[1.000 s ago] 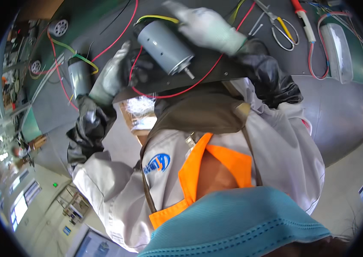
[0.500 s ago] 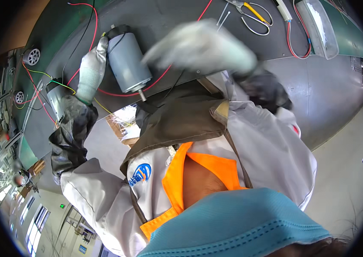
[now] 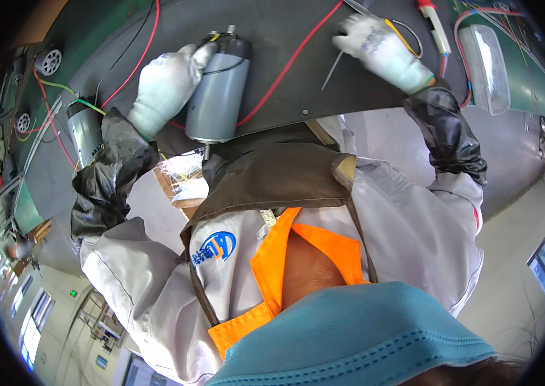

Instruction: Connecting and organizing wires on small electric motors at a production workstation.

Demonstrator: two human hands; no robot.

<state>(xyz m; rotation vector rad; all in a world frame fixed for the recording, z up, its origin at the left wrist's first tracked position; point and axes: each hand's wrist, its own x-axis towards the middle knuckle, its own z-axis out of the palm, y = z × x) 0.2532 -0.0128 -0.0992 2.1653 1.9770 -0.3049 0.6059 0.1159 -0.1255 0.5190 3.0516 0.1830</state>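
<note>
My left hand (image 3: 166, 87), in a white glove, grips a grey cylindrical motor (image 3: 218, 93) that lies on the dark mat (image 3: 285, 26) at the bench's near edge. The motor's shaft points toward my body and its wired end faces away. A red wire (image 3: 292, 61) runs across the mat from behind the motor toward the upper right. My right hand (image 3: 378, 48), also gloved, rests knuckles-up on the mat far to the right. Its fingers are curled over a thin metal tool (image 3: 332, 69) whose tip sticks out to the left. A yellow wire (image 3: 402, 38) crosses the glove.
A second grey motor (image 3: 86, 132) with red and green wires sits at the left. A clear plastic tray (image 3: 486, 64) and a red-handled tool (image 3: 432, 22) lie at the right. Small white wheels (image 3: 48, 61) stand at the far left. An open cardboard box (image 3: 179, 183) sits below the bench edge.
My right hand has left the motor and swung out to the right onto the mat. My left hand has shifted its grip along the motor, which now lies nearer the bench edge.
</note>
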